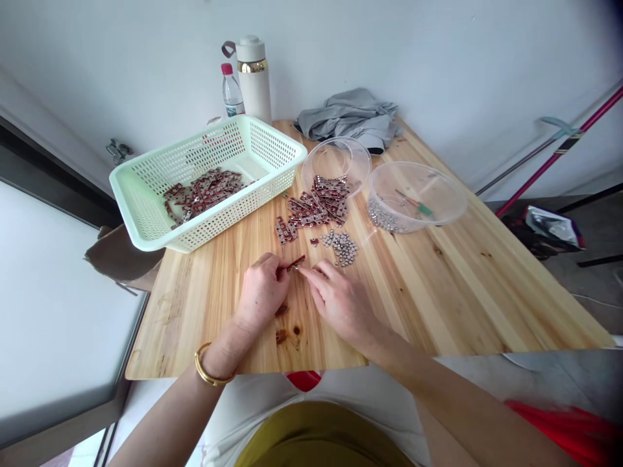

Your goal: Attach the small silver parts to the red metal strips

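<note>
While the left hand (pixel 264 285) pinches a dark red strip (pixel 296 263) between thumb and finger, the right hand (pixel 343 301) reaches in from the right, its fingertips drawn close together against the strip's right part; whether this right grip has hold of a small piece as well, I cannot tell. The strip slants between the two hands over the near part of the wooden worktop (pixel 438 279). Just beyond it lie one short red piece (pixel 314 242) and, to the right, a scatter of small silvery round pieces (pixel 344 250). Farther off, a heap of red studded strips (pixel 311 211) overlaps the near side of a clear round lid (pixel 335 152). On the right of the lid stands a clear tub (pixel 413 224) holding more silvery pieces and a green-handled tool (pixel 422 207). On the left, a pale green basket (pixel 238 213) contains many more red strips (pixel 214 191). At the far side are a crumpled grey cloth (pixel 350 117), a white flask (pixel 256 91) and a red-capped bottle (pixel 232 94).
</note>
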The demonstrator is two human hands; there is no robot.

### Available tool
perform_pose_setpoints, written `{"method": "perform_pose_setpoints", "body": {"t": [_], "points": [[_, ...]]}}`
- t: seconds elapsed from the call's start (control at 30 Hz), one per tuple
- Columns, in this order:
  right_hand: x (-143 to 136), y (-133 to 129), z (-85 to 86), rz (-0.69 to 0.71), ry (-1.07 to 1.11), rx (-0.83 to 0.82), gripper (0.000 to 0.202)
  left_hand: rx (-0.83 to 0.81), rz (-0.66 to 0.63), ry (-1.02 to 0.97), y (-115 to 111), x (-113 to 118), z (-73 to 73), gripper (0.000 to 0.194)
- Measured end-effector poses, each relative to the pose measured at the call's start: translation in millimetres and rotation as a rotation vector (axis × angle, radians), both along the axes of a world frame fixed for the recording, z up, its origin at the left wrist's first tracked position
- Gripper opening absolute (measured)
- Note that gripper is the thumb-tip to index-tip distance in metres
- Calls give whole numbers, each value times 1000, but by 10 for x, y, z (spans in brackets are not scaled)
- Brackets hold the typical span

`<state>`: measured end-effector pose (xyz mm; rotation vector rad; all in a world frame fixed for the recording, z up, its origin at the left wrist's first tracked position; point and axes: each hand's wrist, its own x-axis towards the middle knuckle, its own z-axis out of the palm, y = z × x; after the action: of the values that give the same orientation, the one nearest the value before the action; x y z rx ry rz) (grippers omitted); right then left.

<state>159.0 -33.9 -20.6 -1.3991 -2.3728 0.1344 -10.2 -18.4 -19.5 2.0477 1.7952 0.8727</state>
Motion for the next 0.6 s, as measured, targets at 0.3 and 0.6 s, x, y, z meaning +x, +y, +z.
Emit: {"method": "perform_pose_setpoints", "body": {"t": [0.3,0.6], "points": [[-77,18,20,46,-94,46,30,-48,15,-19,-9,15,46,17],[18,89,-56,43,93,111,28,61,3,-33,1,-79,194,22]]}}
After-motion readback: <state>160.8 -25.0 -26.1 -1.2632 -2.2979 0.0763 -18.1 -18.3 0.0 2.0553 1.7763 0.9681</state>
